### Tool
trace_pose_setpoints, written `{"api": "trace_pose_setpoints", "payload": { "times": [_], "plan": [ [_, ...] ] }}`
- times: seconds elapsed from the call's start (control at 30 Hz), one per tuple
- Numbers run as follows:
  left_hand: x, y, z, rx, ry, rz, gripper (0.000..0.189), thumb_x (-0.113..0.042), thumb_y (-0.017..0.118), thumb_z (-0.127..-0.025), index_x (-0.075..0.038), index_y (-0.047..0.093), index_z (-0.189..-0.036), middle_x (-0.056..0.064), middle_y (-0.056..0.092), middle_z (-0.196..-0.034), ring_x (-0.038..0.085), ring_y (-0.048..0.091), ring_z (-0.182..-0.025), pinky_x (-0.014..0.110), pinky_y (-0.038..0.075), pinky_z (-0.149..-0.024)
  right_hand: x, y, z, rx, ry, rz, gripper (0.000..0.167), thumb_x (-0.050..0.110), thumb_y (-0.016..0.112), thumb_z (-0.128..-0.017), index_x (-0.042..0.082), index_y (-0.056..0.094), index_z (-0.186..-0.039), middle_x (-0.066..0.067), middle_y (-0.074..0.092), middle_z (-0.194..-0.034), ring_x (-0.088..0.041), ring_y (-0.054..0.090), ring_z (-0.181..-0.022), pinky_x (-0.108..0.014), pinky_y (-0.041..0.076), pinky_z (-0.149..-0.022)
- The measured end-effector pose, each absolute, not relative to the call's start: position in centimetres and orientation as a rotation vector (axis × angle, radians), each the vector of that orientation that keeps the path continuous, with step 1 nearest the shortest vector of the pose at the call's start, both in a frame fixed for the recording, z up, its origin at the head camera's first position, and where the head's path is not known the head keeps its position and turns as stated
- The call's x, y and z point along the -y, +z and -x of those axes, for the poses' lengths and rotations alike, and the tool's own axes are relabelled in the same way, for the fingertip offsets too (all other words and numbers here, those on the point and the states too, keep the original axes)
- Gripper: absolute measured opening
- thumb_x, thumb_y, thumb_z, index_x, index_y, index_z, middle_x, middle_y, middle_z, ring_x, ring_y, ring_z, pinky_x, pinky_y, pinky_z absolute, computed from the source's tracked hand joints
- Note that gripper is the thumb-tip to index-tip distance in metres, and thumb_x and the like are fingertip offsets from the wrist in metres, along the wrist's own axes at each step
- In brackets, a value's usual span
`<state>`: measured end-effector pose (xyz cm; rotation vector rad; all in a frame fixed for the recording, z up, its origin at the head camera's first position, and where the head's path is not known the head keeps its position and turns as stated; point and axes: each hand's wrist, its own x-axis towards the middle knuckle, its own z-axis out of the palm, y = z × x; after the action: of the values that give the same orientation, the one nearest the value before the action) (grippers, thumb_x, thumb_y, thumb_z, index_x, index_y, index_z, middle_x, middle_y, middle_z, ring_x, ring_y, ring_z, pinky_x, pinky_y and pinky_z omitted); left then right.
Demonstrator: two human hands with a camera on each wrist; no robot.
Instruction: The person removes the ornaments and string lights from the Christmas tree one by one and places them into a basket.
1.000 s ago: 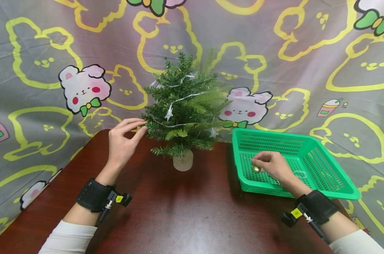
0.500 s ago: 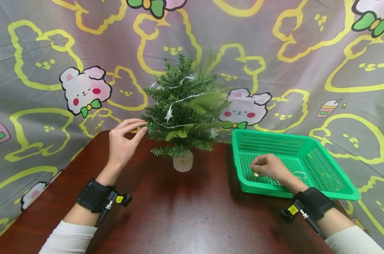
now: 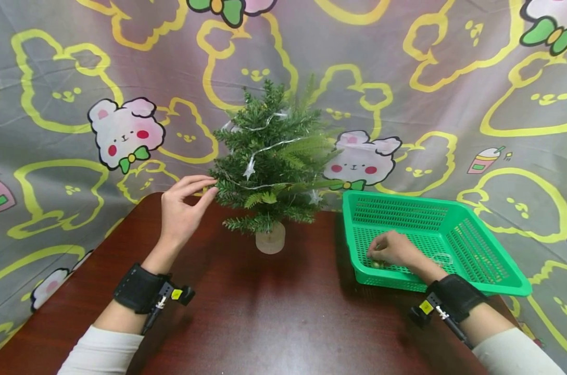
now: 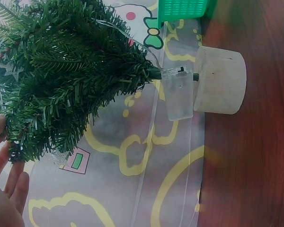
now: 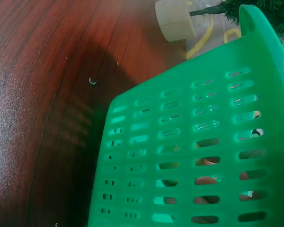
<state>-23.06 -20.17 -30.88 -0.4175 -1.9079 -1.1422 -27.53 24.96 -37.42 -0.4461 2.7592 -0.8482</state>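
Note:
A small artificial Christmas tree [image 3: 269, 161] stands on a round wooden base [image 3: 270, 238], with a string of clear star lights [image 3: 249, 169] wound round it. My left hand [image 3: 182, 208] is at its left side, the fairly straight fingers and thumb touching the branch tips with a gap between them. In the left wrist view, a clear battery box [image 4: 177, 97] hangs by the trunk. My right hand [image 3: 395, 250] is low inside the green basket [image 3: 487, 219], fingertips pinching a small gold bauble [image 3: 376, 264] close over the basket floor. The basket wall hides most of this hand in the right wrist view.
A clear loop-shaped item [image 3: 441, 258] lies in the basket beside my right wrist. Basket and tree share a dark reddish-brown wooden table [image 3: 283, 312]. Behind them hangs a grey curtain [image 3: 171, 67] printed with cartoon rabbits. Small specks [image 5: 92, 81] show on the tabletop.
My right hand has moved down and slightly left with the gold bauble, deeper into the basket. The left hand has stayed at the tree's branch tips.

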Motion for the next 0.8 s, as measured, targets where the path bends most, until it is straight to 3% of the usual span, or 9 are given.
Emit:
{"api": "trace_pose_setpoints", "payload": {
  "times": [0.1,0.17,0.33,0.5,0.8],
  "plan": [
    [20.17,-30.92,23.07,1.911,-1.142,0.414,0.016,0.003,0.073,-0.085,0.007,0.075,-0.101,0.023,0.071,-0.104,0.014,0.063,-0.089,0.005,0.044,-0.075,-24.80,-37.57,27.50,-2.757,-0.784,0.462,0.010,0.012,0.068,-0.091,0.005,0.074,-0.087,-0.002,0.069,-0.069,-0.015,0.062,-0.063,-0.030,0.050,-0.057],
    [20.16,-30.93,23.07,1.914,-1.143,0.410,0.016,0.002,0.073,-0.085,0.007,0.075,-0.101,0.023,0.071,-0.105,0.015,0.063,-0.090,0.005,0.044,-0.075,-24.76,-37.68,27.53,-2.747,-0.760,0.480,0.010,0.011,0.068,-0.091,0.005,0.073,-0.085,-0.002,0.068,-0.068,-0.015,0.061,-0.062,-0.030,0.050,-0.056],
    [20.12,-30.86,23.02,1.913,-1.152,0.409,0.016,0.002,0.073,-0.085,0.007,0.075,-0.101,0.023,0.071,-0.105,0.001,0.061,-0.090,0.005,0.043,-0.074,-24.68,-37.87,27.64,-2.771,-0.647,0.576,0.008,0.010,0.071,-0.088,0.009,0.074,-0.080,0.002,0.067,-0.070,-0.011,0.055,-0.062,-0.027,0.046,-0.057],
    [20.13,-30.86,23.04,1.900,-1.154,0.422,0.016,0.003,0.073,-0.085,0.007,0.075,-0.100,0.025,0.071,-0.104,-0.015,0.055,-0.091,0.005,0.043,-0.074,-24.51,-37.79,27.65,-2.783,-0.535,0.662,0.009,0.011,0.073,-0.086,0.012,0.074,-0.077,0.001,0.073,-0.080,-0.010,0.060,-0.071,-0.028,0.049,-0.062],
    [20.13,-30.85,22.98,1.892,-1.149,0.429,0.015,0.003,0.072,-0.086,0.006,0.075,-0.100,0.025,0.070,-0.104,-0.016,0.055,-0.091,0.006,0.043,-0.075,-24.40,-38.01,27.64,-2.759,-0.462,0.763,0.011,0.006,0.072,-0.086,0.011,0.074,-0.077,-0.003,0.076,-0.083,-0.021,0.071,-0.078,-0.035,0.058,-0.069]
  ]
}}
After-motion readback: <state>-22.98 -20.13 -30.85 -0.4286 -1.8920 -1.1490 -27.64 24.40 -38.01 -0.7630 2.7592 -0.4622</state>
